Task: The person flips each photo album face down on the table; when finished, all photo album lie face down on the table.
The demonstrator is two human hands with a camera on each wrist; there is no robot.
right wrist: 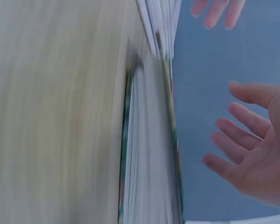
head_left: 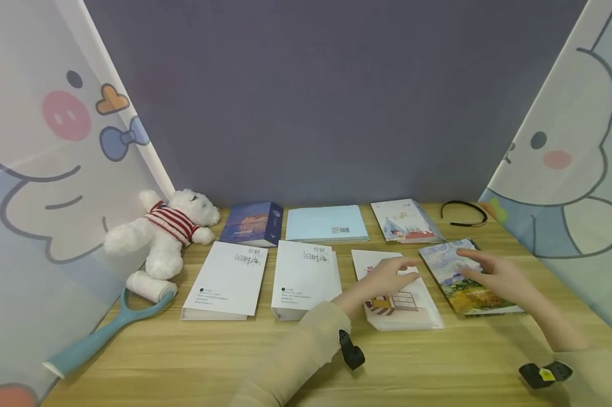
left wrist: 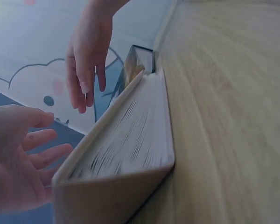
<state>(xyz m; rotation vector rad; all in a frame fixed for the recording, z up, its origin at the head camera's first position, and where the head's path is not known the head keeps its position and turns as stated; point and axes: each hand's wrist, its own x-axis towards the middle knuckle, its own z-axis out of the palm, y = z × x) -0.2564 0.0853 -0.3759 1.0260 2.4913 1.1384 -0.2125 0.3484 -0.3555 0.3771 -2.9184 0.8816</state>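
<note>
My left hand [head_left: 384, 277] hovers over a white-covered album [head_left: 413, 314] with a picture of furniture on it. Its fingers are spread and nothing is in them; in the left wrist view that hand [left wrist: 18, 158] is beside the album's raised cover, with many page edges [left wrist: 135, 135] showing. Over to the right, my right hand [head_left: 499, 276] is above an album with a landscape painting on its cover [head_left: 469, 291]. In the right wrist view the right hand [right wrist: 256, 135] has its fingers apart and holds nothing, beside the painted album's page edges [right wrist: 149, 154].
Two white albums [head_left: 227, 280] [head_left: 306, 277] lie left of the hands. Behind are a dark blue album [head_left: 250, 223], a light blue one [head_left: 326, 222], a white illustrated one [head_left: 405, 220] and a black headband [head_left: 464, 203]. A plush bear [head_left: 171, 226] and lint roller [head_left: 107, 333] lie left.
</note>
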